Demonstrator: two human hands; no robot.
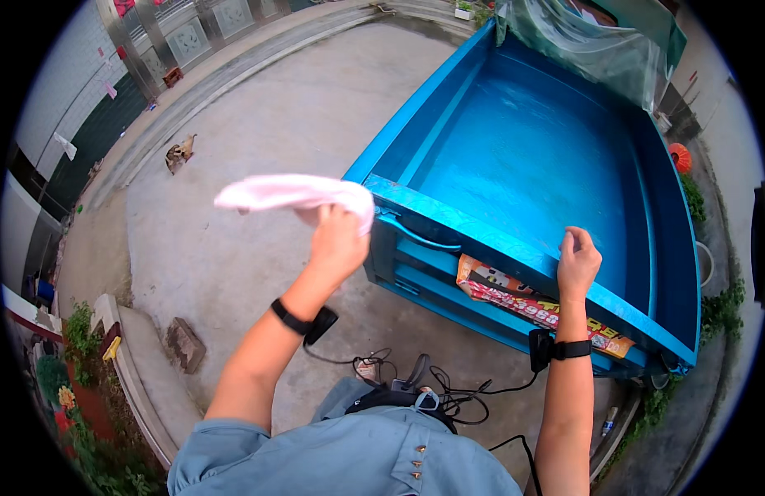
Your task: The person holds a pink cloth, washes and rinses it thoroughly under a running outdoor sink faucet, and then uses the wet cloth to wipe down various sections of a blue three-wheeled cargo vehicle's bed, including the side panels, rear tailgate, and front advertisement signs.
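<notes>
My left hand (pixel 339 240) is closed on a pink cloth (pixel 283 191), which swings out to the left beside the corner of a blue metal cargo bed (pixel 525 167). My right hand (pixel 579 260) is raised over the top rail of the bed's tailgate, fingers curled, with no object visible in it; whether it touches the rail I cannot tell. A printed banner (pixel 512 291) with writing is tucked against the tailgate's outer side, below the rail. A curved blue handle (pixel 419 239) sits near the left corner. Both wrists wear black straps with small devices.
Black cables (pixel 463 397) hang in loops near my waist. A stone block (pixel 185 345) lies on the concrete at the left, near a low planter wall. Farther off is a small animal (pixel 180 154). Clear plastic sheeting (pixel 593 49) drapes over the bed's far end. Plants grow along the right edge.
</notes>
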